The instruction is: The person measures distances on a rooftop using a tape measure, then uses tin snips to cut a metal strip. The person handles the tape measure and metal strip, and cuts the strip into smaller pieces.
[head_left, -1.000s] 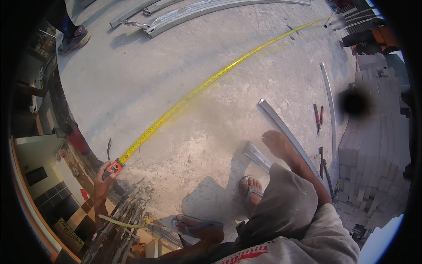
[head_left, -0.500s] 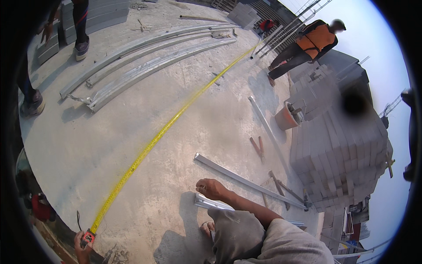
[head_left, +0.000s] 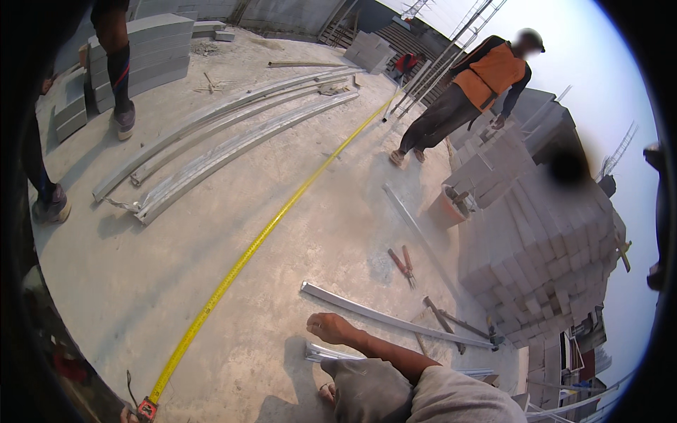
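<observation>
At the lower left, my left hand (head_left: 129, 415) is cut off by the edge of the view; its visible fingers close on the red and black case of a tape measure (head_left: 147, 408). The yellow blade (head_left: 243, 259) runs out of it across the concrete toward the far end. My right hand (head_left: 331, 329) hangs over my bent knee with its fingers curled; whatever they may hold is hidden. Beneath it lie short metal channels (head_left: 326, 352), partly covered by my leg. A longer metal channel (head_left: 374, 307) lies just beyond that hand.
Long metal profiles (head_left: 233, 148) lie left of the blade. To the right are red-handled snips (head_left: 403, 266), a hammer (head_left: 441, 317), a bucket (head_left: 448, 208) and stacked grey blocks (head_left: 536, 247). A person in orange (head_left: 486, 77) stands beyond; another person's legs (head_left: 118, 77) are at left.
The view has shifted, so my hands and the tape case sit lower in it. The person in orange has changed stance. The tape stays stretched out.
</observation>
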`<state>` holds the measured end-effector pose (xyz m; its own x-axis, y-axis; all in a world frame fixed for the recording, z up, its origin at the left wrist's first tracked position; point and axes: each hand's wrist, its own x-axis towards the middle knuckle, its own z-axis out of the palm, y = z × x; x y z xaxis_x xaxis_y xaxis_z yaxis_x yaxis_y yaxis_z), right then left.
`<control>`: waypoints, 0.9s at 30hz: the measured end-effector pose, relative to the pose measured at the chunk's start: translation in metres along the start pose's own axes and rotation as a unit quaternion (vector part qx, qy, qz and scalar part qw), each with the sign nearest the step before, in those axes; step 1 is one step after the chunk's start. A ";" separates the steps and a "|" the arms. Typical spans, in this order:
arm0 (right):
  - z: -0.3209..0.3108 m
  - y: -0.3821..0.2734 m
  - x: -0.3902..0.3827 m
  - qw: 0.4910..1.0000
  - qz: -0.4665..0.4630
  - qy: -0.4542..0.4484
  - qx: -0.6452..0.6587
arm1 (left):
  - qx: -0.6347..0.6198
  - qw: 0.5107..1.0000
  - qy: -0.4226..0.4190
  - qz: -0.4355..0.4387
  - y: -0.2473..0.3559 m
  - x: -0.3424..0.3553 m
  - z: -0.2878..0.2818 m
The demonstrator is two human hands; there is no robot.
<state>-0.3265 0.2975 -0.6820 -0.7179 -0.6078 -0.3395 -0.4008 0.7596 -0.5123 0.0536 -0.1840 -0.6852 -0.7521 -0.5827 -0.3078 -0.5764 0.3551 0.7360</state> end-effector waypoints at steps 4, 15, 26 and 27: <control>-0.011 0.003 -0.003 1.000 0.004 0.009 0.024 | 0.003 1.000 0.009 -0.020 0.011 -0.004 -0.002; -0.190 -0.021 -0.144 0.995 0.057 -0.077 -0.008 | -0.049 0.993 -0.049 -0.094 0.149 -0.028 0.004; -0.400 -0.096 -0.358 0.975 0.196 -0.093 0.055 | -0.057 0.955 -0.270 -0.113 0.493 -0.096 0.037; -0.411 -0.102 -0.370 0.971 0.216 -0.084 0.059 | -0.053 0.947 -0.294 -0.119 0.517 -0.103 0.042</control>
<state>-0.2538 0.5403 -0.1793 -0.6975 -0.2752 -0.6616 -0.0076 0.9261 -0.3772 -0.1804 0.0903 -0.2989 -0.6708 -0.1188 -0.7321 -0.7401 0.1706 0.6504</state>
